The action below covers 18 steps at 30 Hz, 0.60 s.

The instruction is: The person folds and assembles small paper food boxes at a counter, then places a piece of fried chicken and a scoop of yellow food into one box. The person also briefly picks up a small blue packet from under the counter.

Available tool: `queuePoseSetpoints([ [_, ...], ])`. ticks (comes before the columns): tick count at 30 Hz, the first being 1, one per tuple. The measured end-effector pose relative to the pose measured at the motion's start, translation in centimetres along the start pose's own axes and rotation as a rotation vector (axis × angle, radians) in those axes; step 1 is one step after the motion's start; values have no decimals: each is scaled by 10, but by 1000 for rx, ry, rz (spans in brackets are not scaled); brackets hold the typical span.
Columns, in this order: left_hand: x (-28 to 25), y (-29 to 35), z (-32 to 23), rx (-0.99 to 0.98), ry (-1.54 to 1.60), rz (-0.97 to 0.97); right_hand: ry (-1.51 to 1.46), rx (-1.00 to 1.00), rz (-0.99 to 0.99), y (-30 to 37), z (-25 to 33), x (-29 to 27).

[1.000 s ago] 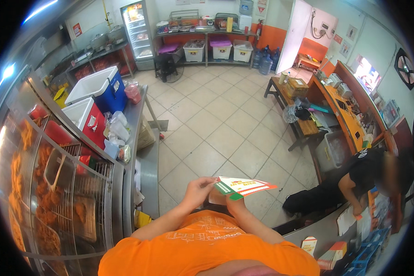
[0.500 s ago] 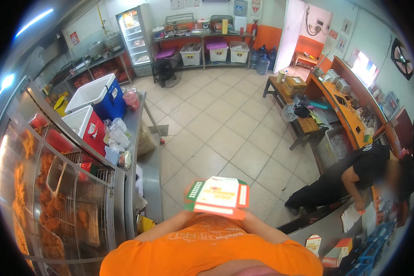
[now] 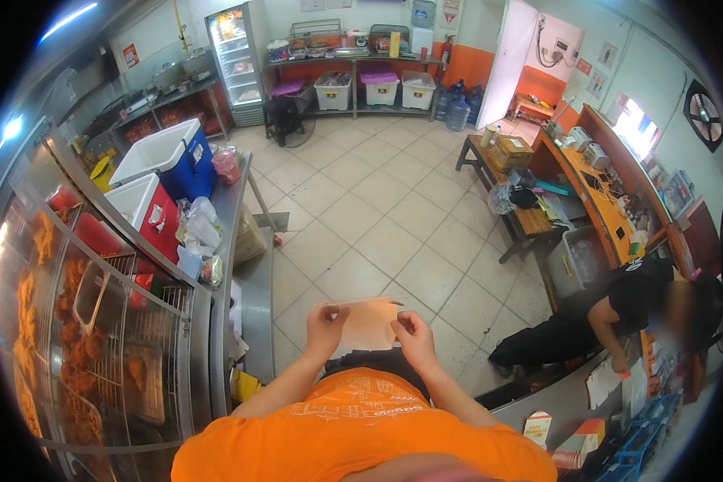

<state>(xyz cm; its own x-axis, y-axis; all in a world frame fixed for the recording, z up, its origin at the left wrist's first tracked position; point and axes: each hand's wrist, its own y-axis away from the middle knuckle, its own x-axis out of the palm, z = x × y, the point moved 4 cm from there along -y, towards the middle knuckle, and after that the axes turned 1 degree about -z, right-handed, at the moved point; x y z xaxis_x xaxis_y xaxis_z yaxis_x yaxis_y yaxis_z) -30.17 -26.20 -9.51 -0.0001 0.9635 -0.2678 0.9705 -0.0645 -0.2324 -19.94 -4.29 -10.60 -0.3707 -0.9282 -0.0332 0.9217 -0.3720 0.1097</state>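
Observation:
In front of my body I hold a cardboard food box [image 3: 368, 324] with both hands. Its plain pale side shows now, slightly blurred, and the printed side is out of sight. My left hand [image 3: 326, 328] pinches its left edge, with the thumb on the pale face. On the opposite edge my right hand [image 3: 414, 331] grips it with thumb and fingers. Both hands are closed on the card. To my lower right, a white printed carton [image 3: 537, 428] and a stack of red and white cartons [image 3: 582, 444] lie on a metal counter [image 3: 510, 416].
A glass case with fried chicken [image 3: 79, 353] stands close on my left, beside a steel table [image 3: 231, 229] bearing red [image 3: 159, 218] and blue [image 3: 193, 165] coolers. At right a person in black [image 3: 618, 309] bends over the counter. Tiled floor [image 3: 377, 217] stretches ahead.
The box has turned from its printed face to its plain pale one. My hands have come into view at its sides. The person at right has barely moved.

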Motion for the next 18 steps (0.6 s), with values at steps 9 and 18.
queuePoseSetpoints([
  [9,-4,19,12,-585,391,90,-220,306,22,22,-24,11],
  [18,-5,15,-4,-603,376,143,-176,245,12,10,-34,12],
])
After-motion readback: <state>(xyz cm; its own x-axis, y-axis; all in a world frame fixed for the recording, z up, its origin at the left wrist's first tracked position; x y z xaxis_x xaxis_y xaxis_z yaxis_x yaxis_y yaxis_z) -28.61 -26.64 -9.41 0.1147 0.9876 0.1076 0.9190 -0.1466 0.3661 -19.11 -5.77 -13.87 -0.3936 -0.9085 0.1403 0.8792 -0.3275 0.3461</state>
